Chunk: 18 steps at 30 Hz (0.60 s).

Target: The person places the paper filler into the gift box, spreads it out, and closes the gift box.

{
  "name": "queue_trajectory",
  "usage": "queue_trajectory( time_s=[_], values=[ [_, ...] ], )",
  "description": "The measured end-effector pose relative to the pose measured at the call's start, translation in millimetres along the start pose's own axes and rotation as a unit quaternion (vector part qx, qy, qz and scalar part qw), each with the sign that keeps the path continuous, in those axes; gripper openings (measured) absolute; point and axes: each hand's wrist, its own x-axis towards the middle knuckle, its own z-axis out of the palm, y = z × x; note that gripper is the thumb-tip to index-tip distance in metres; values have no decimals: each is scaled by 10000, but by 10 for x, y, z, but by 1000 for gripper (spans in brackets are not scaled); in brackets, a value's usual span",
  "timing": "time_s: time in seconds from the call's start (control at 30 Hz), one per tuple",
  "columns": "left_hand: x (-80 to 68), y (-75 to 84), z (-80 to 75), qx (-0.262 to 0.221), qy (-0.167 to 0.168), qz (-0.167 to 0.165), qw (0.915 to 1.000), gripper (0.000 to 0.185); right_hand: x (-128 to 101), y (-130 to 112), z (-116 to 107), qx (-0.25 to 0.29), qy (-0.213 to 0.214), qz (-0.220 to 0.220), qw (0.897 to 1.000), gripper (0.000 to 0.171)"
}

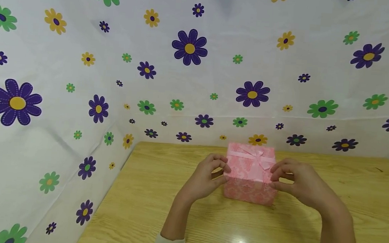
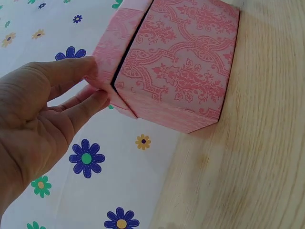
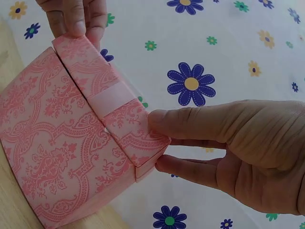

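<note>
Here, two hands grip the lid of a pink gift box (image 1: pixel 249 178) on a wooden table (image 1: pixel 148 193).

In the head view the box stands near the table's far edge before a flowered backdrop (image 1: pixel 82 72), the left hand (image 1: pixel 207 177) and right hand (image 1: pixel 295 181) at its two sides. The left wrist view shows thumb and fingers (image 2: pixel 83 107) pinching the lid (image 2: pixel 112 52) corner — a dark gap shows beneath its rim. The right wrist view shows the right thumb on top of the ribboned lid and a finger under its edge.
</note>
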Motion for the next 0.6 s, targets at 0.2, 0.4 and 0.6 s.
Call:
queue_trajectory(
  time_s=[0.2,0.4,0.6],
  values=[
    [-10,-29,-8,93,-33,-132,9999,8,15,15,17,-10,-170,79,9998,16],
    [14,-38,35,358,18,-364,9987,11,43,65,49,-147,-329,132,9993,14],
    [32,-29,56,542,49,-615,9966,16,63,90,67,-337,-279,136,9989,13]
  ],
)
